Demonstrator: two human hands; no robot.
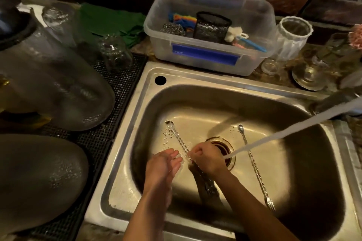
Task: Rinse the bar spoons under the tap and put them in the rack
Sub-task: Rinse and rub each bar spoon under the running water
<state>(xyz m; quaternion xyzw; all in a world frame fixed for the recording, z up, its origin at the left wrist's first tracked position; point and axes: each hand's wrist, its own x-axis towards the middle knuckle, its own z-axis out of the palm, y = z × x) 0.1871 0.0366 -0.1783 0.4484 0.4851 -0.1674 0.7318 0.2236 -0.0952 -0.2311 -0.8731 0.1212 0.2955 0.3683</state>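
Two long twisted bar spoons lie in the steel sink. My right hand grips the stem of the left bar spoon, whose bowl points to the far left. My left hand is open beside that stem, fingers straight and close to it. The second bar spoon lies loose to the right of the drain. A stream of water runs from the tap at the right and lands by my right hand.
A clear plastic box with a black mesh cup, scourers and brushes stands behind the sink. Upturned glasses and large jars sit on a black mat at the left. Jars and glassware stand at the right.
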